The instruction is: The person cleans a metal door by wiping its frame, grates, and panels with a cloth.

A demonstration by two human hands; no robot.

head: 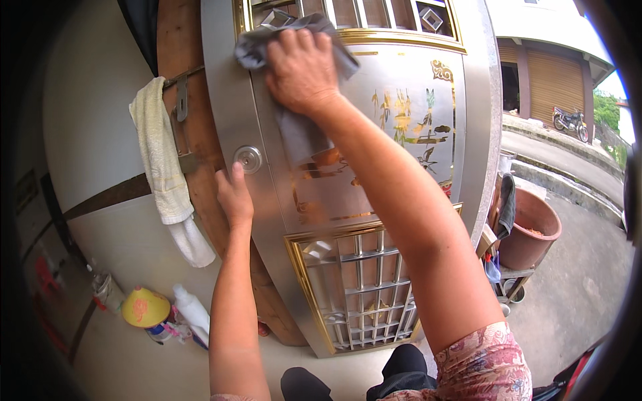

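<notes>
My right hand (303, 70) lies on a grey cloth (306, 133), pressing it against the upper part of a stainless steel door (371, 75) with gold trim and an etched picture panel. The cloth spreads beside the hand and hangs down below it; its edges look blurred. Lower on the left, my left hand (235, 195) is at the door's edge, just below the round lock cylinder (248, 159), with thumb and fingers apart and nothing seen in it. Beneath the panel is a barred grille (368, 290) in a gold frame.
A pale towel (163, 160) hangs from a bolt on the wooden door (183, 45) at left. A yellow conical lid (145, 307) and a white bottle (191, 308) stand on the floor. A brown plant pot (531, 228) stands outside at right; a motorcycle (570, 123) is parked farther off.
</notes>
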